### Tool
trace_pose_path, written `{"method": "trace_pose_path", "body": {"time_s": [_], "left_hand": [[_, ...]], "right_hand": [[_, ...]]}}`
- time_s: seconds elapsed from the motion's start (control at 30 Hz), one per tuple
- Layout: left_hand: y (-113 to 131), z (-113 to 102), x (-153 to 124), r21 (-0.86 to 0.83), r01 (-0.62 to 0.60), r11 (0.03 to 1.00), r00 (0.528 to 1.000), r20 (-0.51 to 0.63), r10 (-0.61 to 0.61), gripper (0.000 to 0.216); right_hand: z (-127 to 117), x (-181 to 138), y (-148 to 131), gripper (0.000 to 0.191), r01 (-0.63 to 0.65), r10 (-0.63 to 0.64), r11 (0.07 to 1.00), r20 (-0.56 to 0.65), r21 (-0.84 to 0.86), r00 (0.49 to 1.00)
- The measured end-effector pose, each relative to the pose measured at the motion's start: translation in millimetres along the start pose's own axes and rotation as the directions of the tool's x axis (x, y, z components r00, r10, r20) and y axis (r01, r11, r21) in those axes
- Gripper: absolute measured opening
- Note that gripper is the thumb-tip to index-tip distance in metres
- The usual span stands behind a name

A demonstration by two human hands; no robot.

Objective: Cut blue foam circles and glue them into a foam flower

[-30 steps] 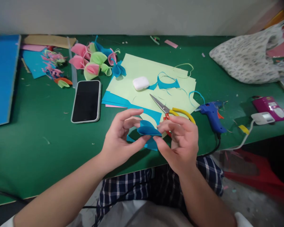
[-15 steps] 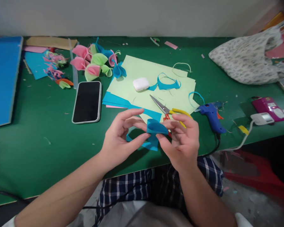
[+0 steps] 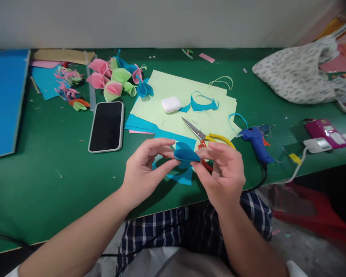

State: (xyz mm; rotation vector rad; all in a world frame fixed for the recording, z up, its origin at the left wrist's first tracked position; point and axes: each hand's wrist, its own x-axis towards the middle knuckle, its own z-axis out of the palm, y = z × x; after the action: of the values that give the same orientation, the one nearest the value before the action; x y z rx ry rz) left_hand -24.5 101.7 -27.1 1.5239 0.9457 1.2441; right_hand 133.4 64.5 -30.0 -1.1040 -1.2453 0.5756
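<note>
Between my two hands is a small curled piece of blue paper [image 3: 187, 152], held above the near part of the table. My left hand [image 3: 145, 169] pinches its left edge between thumb and fingers. At its right end, the thumb and fingers of my right hand [image 3: 222, 169] close on the paper. Beneath it lie blue paper offcuts [image 3: 183, 179], partly covered by my hands. Just beyond my right hand are scissors with yellow handles [image 3: 202, 134], lying on pale green sheets [image 3: 173, 84]. A red-handled tool [image 3: 207, 166] shows partly beside my right fingers.
A black-screened phone [image 3: 106, 127] lies left of the sheets, with folded paper petals [image 3: 115, 79] behind it. A white case [image 3: 171, 104] rests on the sheets. To the right are a blue glue gun [image 3: 258, 144], a purple device [image 3: 325, 132] and a patterned cloth bag [image 3: 294, 73].
The blue paper has tilted and shifted slightly left, its curled opening now facing more upward. Both hands keep hold of it. The whole view has shifted slightly.
</note>
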Motion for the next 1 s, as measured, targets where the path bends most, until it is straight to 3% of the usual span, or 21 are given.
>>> {"method": "trace_pose_path", "body": {"time_s": [0.67, 1.0], "left_hand": [[-2.7, -2.0, 0.5, -0.012, 0.052, 0.999, 0.998, -0.023, -0.052, 0.037], [-3.5, -1.1, 1.3, 0.074, 0.028, 0.997, 0.998, -0.057, -0.024, 0.034]], "right_hand": [[-1.8, 1.8, 0.6, 0.051, 0.002, -0.002, 1.0, 0.018, 0.02, 1.0], [-2.5, 3.2, 1.3, 0.046, 0.006, -0.006, 1.0, -0.012, -0.019, 1.0]]}}
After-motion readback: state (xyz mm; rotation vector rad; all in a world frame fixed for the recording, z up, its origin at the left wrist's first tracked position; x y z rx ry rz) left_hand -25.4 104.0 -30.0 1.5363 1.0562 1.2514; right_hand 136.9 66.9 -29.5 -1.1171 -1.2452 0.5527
